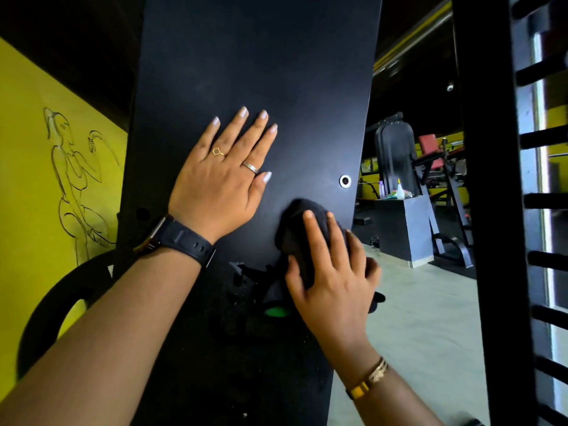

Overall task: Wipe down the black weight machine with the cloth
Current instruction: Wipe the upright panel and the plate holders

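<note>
Right hand (333, 272) pressing cloth (302, 229) on black panel (261, 66), left hand (221, 176) flat

Panel: the flat black panel of the weight machine (246, 72) before you looks matt and smooth.
Cloth: the crumpled black cloth (290, 235) you grip in your right hand (332, 278) looks like soft, matt fabric.
Eyelet: the small round silver eyelet (345, 181) in the panel is shiny metal.
Strap: the black watch strap (184, 242) on your wrist looks like matt, rubbery plastic.
Rings: your gold ring (217, 152) and silver band (250, 167) are polished metal.
</note>
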The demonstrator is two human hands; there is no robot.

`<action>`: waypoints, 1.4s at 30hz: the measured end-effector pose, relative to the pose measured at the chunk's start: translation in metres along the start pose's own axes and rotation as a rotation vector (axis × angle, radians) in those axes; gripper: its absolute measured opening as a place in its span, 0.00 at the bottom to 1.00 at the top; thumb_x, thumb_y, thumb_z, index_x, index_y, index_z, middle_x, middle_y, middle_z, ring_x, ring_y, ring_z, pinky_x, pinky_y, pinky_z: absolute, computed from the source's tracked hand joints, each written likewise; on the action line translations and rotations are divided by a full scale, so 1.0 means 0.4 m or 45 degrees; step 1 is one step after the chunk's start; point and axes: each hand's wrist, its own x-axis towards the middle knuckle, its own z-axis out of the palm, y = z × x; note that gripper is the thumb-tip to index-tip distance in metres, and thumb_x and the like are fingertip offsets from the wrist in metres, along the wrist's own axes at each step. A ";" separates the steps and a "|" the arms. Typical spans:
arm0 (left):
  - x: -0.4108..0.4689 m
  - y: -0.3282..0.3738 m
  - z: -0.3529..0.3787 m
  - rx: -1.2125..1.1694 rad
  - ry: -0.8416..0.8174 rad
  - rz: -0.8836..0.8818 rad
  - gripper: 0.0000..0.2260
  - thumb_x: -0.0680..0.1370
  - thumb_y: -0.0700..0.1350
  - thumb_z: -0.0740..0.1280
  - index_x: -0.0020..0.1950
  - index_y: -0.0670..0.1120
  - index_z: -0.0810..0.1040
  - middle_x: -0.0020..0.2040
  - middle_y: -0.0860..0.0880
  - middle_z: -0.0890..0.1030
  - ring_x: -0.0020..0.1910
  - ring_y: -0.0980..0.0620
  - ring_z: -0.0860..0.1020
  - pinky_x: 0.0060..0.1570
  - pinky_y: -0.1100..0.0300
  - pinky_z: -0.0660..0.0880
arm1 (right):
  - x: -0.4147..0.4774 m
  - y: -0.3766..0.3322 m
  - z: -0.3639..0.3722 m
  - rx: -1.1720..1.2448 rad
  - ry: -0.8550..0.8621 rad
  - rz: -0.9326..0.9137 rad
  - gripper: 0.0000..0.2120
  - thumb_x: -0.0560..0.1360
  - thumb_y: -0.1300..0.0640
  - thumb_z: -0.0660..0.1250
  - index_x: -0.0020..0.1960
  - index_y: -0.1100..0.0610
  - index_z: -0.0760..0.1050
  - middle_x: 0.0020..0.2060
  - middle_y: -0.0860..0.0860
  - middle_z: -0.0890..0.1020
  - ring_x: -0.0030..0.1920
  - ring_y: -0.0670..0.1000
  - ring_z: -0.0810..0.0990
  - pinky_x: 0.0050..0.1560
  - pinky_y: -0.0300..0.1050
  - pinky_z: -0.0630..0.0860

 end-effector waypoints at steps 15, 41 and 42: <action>-0.002 0.006 -0.003 -0.032 0.011 -0.019 0.25 0.82 0.50 0.51 0.79 0.45 0.58 0.78 0.46 0.60 0.77 0.45 0.57 0.75 0.45 0.52 | 0.020 -0.082 0.015 0.085 0.065 -0.052 0.28 0.75 0.44 0.60 0.73 0.49 0.64 0.68 0.57 0.73 0.68 0.58 0.71 0.59 0.55 0.70; -0.004 0.007 0.006 -0.051 0.041 -0.017 0.25 0.82 0.50 0.52 0.79 0.45 0.59 0.78 0.46 0.61 0.77 0.44 0.58 0.74 0.45 0.52 | -0.065 0.016 0.013 -0.054 0.002 0.034 0.24 0.76 0.45 0.59 0.72 0.46 0.65 0.67 0.53 0.75 0.61 0.59 0.74 0.51 0.53 0.70; -0.004 0.007 0.005 -0.053 0.048 -0.021 0.25 0.82 0.50 0.52 0.79 0.45 0.59 0.78 0.46 0.61 0.77 0.44 0.58 0.74 0.46 0.51 | -0.036 0.012 0.013 -0.046 0.007 0.104 0.24 0.77 0.46 0.59 0.72 0.47 0.66 0.67 0.54 0.75 0.60 0.59 0.73 0.51 0.52 0.69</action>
